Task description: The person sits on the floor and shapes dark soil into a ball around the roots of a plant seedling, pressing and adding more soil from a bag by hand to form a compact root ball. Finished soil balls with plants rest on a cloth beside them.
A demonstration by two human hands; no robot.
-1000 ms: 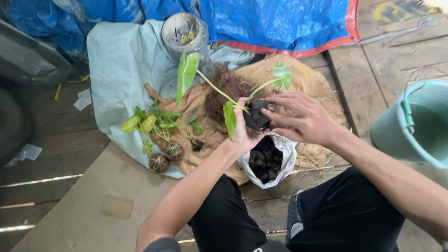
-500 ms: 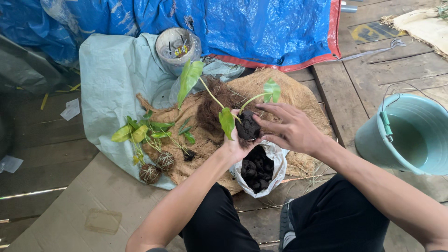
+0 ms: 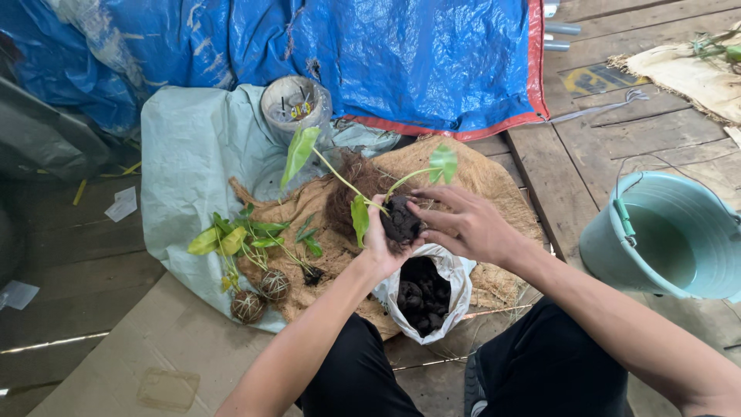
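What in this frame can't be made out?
Head view only:
- Underside of the dark soil ball: covered by the left hand and right hand.
- White bag: its depth hidden in shadow.
- Contents of the round container: too small.
- Teal bucket: cut by right edge.

Bare forearms, no sleeves visible. Left hand (image 3: 382, 243) and right hand (image 3: 471, 228) ungloved, no rings or watch seen. Black trousers (image 3: 540, 371) covering both legs, plain fabric, unmarked.
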